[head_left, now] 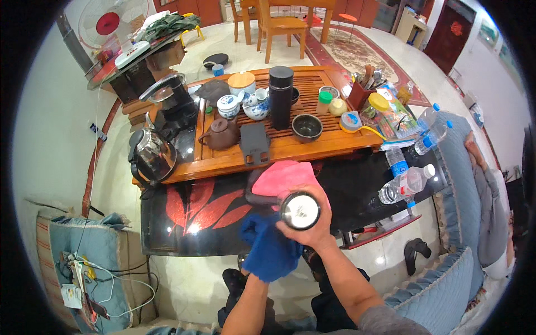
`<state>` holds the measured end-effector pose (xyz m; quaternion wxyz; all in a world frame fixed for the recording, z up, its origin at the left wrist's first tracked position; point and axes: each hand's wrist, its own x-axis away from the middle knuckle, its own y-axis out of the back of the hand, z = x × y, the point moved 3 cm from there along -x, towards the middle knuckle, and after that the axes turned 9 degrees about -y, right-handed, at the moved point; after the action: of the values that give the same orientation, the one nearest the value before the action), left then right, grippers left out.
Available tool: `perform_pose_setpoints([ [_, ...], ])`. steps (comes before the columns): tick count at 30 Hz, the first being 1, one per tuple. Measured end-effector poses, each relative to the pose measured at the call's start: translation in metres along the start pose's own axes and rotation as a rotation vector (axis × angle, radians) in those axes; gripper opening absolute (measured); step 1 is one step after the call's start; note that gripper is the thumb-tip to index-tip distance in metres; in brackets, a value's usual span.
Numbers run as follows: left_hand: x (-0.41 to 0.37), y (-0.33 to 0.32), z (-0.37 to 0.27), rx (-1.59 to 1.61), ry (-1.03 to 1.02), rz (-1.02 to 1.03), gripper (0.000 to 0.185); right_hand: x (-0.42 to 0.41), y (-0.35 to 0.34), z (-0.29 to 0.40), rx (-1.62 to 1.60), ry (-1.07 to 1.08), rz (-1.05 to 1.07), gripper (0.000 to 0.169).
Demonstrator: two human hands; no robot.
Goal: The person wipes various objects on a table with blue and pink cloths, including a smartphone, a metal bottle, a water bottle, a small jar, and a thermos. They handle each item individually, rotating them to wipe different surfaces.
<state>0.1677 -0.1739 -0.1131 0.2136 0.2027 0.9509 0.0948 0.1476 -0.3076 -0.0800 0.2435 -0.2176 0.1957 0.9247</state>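
My right hand [322,226] grips a round container [300,210] with a dark rim, its pale, bright end facing up at me. Just left of it, a blue cloth [274,251] covers my left hand [256,281], so only the wrist shows and the fingers are hidden. The cloth is bunched around that hand and reaches close to the container; whether they touch is unclear. Behind both hands, a folded pink cloth [284,178] lies on the black glossy table [335,180], partly over a dark item that I cannot make out.
A wooden tea tray [192,167] bears a brown teapot [222,134], a black flask [280,98], a dark bowl [307,127] and a grey stand [254,143]. An electric kettle [153,155] is at left. Plastic bottles [404,184] crowd the right end, above an open drawer [383,232].
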Motion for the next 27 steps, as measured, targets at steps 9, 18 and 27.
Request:
perform_pose_setpoints([
  [9,-0.011,-0.031,0.021,-2.261,-0.618,0.627,0.042,-0.032,0.060,-0.026,-0.310,-0.241,-0.470,0.064],
  [18,0.020,-0.058,0.091,-2.995,-0.660,0.195,0.051,-0.120,0.112,-0.036,-0.137,-0.108,-0.564,0.056],
  [27,0.024,-0.063,0.152,-4.199,-0.659,-0.115,0.049,-0.190,0.093,-0.077,-0.097,-0.114,-0.446,0.059],
])
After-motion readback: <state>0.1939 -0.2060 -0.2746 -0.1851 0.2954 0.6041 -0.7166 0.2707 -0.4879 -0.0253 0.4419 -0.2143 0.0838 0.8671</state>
